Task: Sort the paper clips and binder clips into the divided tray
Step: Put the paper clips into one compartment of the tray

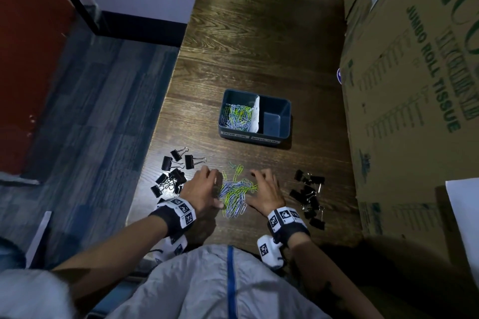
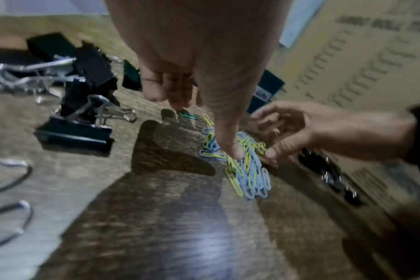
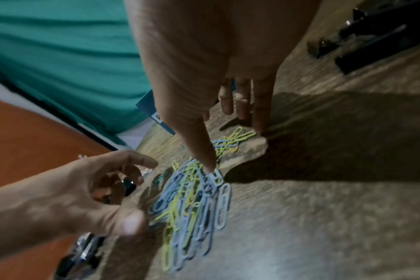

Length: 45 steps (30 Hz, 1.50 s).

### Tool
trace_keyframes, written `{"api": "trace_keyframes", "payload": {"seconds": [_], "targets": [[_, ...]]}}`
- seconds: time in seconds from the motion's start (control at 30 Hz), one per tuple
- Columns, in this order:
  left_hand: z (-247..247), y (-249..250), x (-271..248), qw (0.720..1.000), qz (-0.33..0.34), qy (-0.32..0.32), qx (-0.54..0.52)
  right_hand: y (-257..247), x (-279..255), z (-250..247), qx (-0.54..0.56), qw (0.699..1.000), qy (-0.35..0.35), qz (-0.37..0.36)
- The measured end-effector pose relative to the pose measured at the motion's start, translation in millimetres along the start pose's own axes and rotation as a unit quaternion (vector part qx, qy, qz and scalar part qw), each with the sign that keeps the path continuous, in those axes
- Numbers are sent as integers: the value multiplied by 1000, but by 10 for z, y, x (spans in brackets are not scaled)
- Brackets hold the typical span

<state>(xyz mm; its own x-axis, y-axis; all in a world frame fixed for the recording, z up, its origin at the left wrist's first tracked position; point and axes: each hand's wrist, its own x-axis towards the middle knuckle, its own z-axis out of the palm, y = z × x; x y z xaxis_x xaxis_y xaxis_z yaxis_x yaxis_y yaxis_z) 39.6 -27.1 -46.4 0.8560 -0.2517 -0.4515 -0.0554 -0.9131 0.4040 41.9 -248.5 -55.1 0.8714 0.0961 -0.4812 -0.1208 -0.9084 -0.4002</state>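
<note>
Both hands (image 1: pixel 202 186) flank paper clips (image 1: pixel 237 195) (thumbs touching)

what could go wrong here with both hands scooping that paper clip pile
Both hands flank the loose paper clip pile; clips could slip out during a lift. A stray green clip lies apart and may be missed. Large binder clips sit near the left hand and could get swept in.
</note>
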Motion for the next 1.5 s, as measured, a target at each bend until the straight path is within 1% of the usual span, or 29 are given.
{"api": "trace_keyframes", "payload": {"seconds": [0.03, 0.1, 0.17, 0.27, 0.4, 0.43, 0.5, 0.57, 0.6, 0.63, 0.7, 0.77, 0.8, 0.87, 0.97, 1.03, 1.1, 1.17, 1.3, 1.5], "targets": [[5, 10, -4, 999, -1, -14, 34, 10, 21, -25, -26, 999, -24, -13], [31, 53, 18, 997, -15, -47, 64, -53, 53, -87, -59, 996, -64, -33], [60, 125, 96, 995, -23, -67, 71, -137, 97, -95, -92, 990, -90, -50], [62, 263, 212, 993, -17, -84, 80, -239, 128, -59, -136, 980, -122, -81], [76, 321, 250, 988, 31, -86, 122, -155, 38, 52, -156, 966, -146, -143], [91, 312, 235, 987, 49, -83, 128, -114, 8, 73, -146, 966, -142, -159], [120, 283, 189, 985, 90, -78, 128, -45, -55, 88, -110, 972, -108, -178], [121, 243, 133, 984, 117, -62, 123, 12, -117, 92, -76, 982, -61, -162], [114, 222, 109, 985, 115, -46, 118, 40, -147, 94, -66, 987, -39, -140], [108, 198, 78, 989, 100, -28, 108, 71, -171, 100, -60, 991, -15, -115], [100, 146, 18, 995, 51, 6, 88, 127, -201, 140, -43, 997, 33, -56], [127, 107, -26, 993, 11, 24, 114, 132, -210, 174, -43, 997, 57, -10], [149, 102, -38, 991, 6, 22, 134, 107, -204, 196, -54, 997, 57, -1], [205, 129, -42, 989, 24, 1, 146, 13, -184, 235, -73, 997, 37, -13], [251, 253, -27, 986, 74, -39, 145, -125, -166, 283, -99, 993, -18, -57], [273, 304, -14, 984, 86, -53, 144, -159, -170, 294, -108, 990, -43, -80], [284, 310, -5, 985, 96, -53, 135, -153, -185, 294, -105, 989, -43, -92], [272, 289, 12, 986, 109, -43, 120, -134, -187, 279, -88, 992, -26, -92], [185, 261, 37, 992, 101, -18, 73, -91, -161, 203, -36, 997, 4, -69], [116, 174, 18, 995, 97, -4, 33, -93, -160, 41, -34, 997, -1, -65]]}}
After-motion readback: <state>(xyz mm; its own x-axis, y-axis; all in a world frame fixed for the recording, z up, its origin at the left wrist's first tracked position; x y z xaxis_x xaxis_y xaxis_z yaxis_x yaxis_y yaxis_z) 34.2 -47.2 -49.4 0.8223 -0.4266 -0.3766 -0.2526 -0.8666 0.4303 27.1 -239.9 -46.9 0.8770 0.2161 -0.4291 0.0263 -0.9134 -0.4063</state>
